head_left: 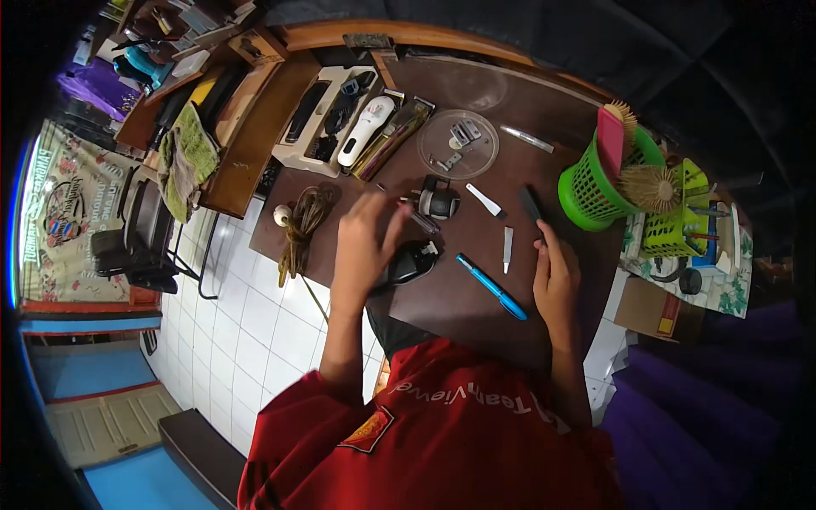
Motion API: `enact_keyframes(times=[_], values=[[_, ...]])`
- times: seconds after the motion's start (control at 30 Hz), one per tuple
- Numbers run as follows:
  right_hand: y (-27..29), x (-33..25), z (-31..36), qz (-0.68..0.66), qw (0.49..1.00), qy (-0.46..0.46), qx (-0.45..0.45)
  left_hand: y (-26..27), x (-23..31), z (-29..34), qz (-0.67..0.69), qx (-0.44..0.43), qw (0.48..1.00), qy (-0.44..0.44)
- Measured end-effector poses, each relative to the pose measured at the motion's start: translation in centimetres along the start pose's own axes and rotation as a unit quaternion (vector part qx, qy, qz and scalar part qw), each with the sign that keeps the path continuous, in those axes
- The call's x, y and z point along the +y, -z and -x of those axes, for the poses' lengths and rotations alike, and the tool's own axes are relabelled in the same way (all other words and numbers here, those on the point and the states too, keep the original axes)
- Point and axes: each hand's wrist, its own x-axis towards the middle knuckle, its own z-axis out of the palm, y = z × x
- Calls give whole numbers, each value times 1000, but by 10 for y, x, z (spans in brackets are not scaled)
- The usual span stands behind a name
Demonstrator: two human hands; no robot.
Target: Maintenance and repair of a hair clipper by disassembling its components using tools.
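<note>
My left hand point(367, 242) hovers over the left part of the dark tabletop, thumb and forefinger apart with nothing visible between them. Below it lies a black hair clipper point(413, 263), partly covered by the hand. Just past its fingertips are a small clear tube-like piece point(426, 223) and a black-and-grey clipper attachment point(439, 199). My right hand point(557, 276) is closed on the lower end of a slim black brush or comb point(530, 202); its exact kind is unclear. Between the hands lie a blue pen-like tool point(491, 286), a small white tube point(507, 248) and a white-handled brush point(484, 201).
A round clear dish point(457, 115) holds metal blade parts. Behind it lies a silver tool point(528, 138). A white clipper point(366, 127) rests in a box at the back left, near a coiled cord point(306, 223). Green baskets point(586, 200) with brushes stand right.
</note>
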Motion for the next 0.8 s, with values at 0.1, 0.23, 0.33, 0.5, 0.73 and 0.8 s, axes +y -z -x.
enact_keyframes(times=[0.1,0.23,0.33,0.5,0.73,0.8], values=[[-5,4,4,-49,998,-25,20,-30,-14,-41,-3,22,998,64],[-4,6,3,-51,998,-12,45,-56,7,-75,-123,-112,979,117],[-1,4,1,-76,995,-32,47,-85,-6,-87,-183,-97,976,71],[3,3,2,-124,990,-40,54,-94,-17,-85,-180,-57,982,22],[2,2,10,-160,984,-41,73,-76,-4,-83,-145,-81,983,76],[2,1,10,-164,982,-36,86,-60,-4,-86,-114,-149,976,107]])
